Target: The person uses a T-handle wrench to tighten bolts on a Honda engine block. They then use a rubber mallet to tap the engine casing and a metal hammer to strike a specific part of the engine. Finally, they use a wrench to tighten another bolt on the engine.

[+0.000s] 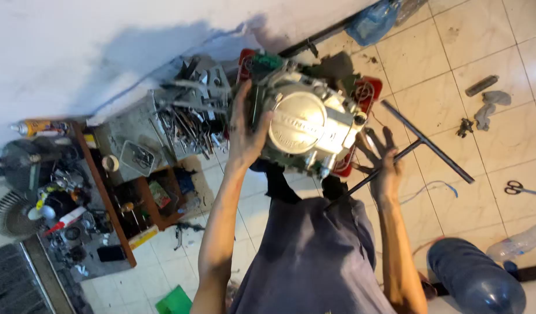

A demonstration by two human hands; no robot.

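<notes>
A silver motorcycle engine (305, 125) with a round side cover rests on a red stand (368, 93) on the tiled floor, close to the wall. My left hand (244, 125) grips the engine's left side, palm pressed against the casing. My right hand (379, 152) is spread with fingers apart just right of the engine, touching or hovering by its lower right edge; I cannot tell which. It holds nothing.
A pile of metal tools (189, 116) lies left of the engine, beside a wooden tray (108, 192) of parts. A long black T-handle wrench (425, 142) lies right. Scissors (517, 187), a blue water jug (477, 279) and a plastic bottle (520, 241) sit at right.
</notes>
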